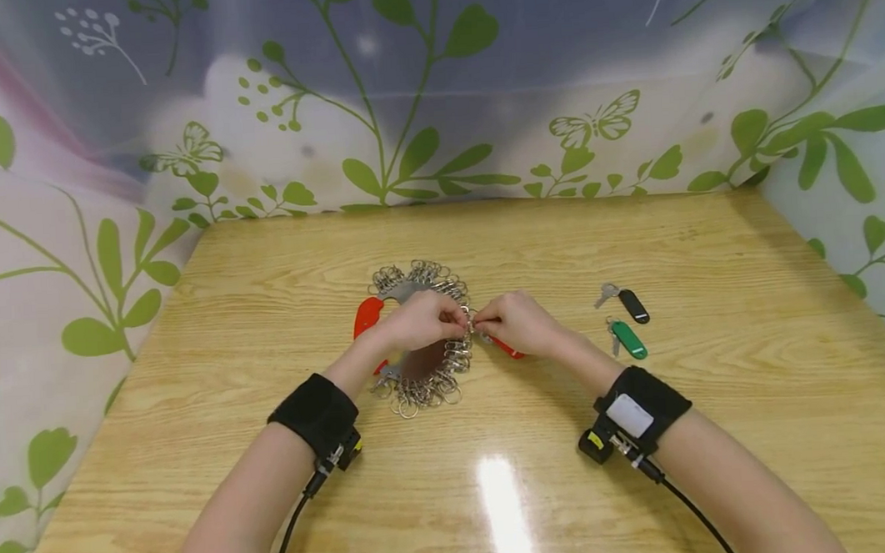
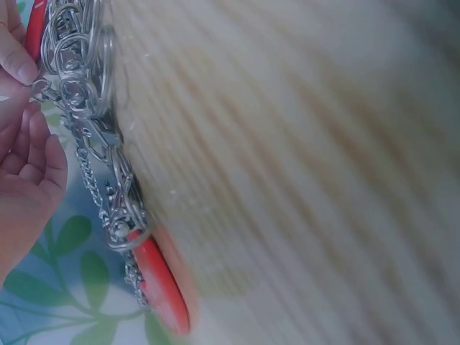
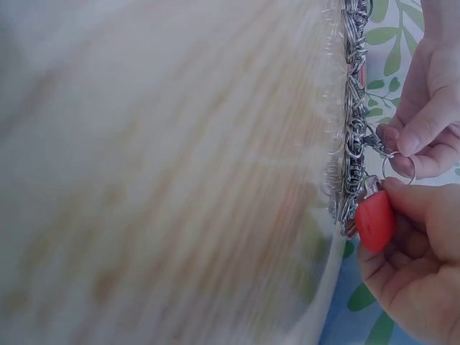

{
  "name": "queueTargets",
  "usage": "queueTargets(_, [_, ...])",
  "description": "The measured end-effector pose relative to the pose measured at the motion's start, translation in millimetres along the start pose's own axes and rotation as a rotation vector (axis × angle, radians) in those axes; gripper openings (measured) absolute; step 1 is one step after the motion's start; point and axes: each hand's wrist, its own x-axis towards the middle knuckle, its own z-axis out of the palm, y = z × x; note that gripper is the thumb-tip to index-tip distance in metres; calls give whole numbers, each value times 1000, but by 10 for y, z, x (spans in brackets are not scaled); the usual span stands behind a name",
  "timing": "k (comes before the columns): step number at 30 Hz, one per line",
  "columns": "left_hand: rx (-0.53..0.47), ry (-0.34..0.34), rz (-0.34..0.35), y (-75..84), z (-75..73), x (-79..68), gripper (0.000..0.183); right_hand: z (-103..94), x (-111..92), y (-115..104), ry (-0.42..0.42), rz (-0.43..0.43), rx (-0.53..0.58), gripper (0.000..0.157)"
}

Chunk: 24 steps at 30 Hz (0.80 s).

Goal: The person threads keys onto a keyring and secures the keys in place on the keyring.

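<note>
A round metal plate (image 1: pixel 424 363) with red grips (image 1: pixel 367 315) lies on the table, its edge lined with many small metal clasps and rings (image 2: pixel 75 61). My left hand (image 1: pixel 425 319) reaches over the plate and pinches a small metal clasp (image 3: pixel 374 140) at its right edge. Just right of it, my right hand (image 1: pixel 520 322) holds a red key tag (image 3: pixel 375 221) by its top end. A thin split ring (image 3: pixel 399 167) spans the gap between the fingertips of both hands. In the head view the right hand partly covers the red tag.
To the right on the wooden table (image 1: pixel 540 422) lie a black key tag (image 1: pixel 634 306) with a key and a green key tag (image 1: pixel 629 339) with a key. A patterned cloth (image 1: pixel 435 143) hangs behind the table and along its sides.
</note>
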Motion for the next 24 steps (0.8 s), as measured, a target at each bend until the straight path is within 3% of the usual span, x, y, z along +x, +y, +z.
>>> queueTargets(14, [24,2,26,16,0,31,9,-35,-14,-13,-10,36,-9,12])
queueTargets(24, [-23,-4,52,6,-22,-24,5,3,-4,0,-15,-61,9,10])
